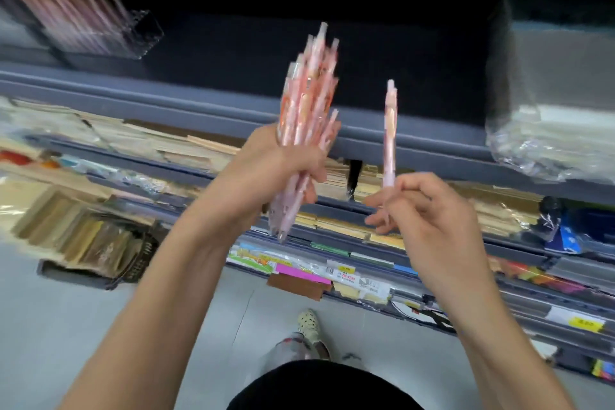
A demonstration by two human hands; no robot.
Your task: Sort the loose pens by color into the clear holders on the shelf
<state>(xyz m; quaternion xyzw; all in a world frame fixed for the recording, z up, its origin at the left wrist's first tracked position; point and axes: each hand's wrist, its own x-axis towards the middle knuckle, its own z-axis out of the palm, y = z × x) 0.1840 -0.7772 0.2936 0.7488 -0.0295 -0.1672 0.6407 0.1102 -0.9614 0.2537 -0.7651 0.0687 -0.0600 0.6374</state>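
Note:
My left hand [283,166] is closed around a bundle of several pink pens [307,103], held upright in front of the shelf edge, tips pointing down past my palm. My right hand [422,203] pinches a single pink pen [390,133] near its lower end, also upright, a short way right of the bundle. At the upper left of the dark shelf stands a clear holder [100,23] filled with pinkish pens, blurred by motion.
The grey shelf lip [199,103] runs across the view below the dark shelf. A plastic-wrapped pack [549,130] sits on the shelf at right. Lower shelves hold stacked envelopes, notebooks and coloured paper. A basket of goods [96,246] stands on the floor at left.

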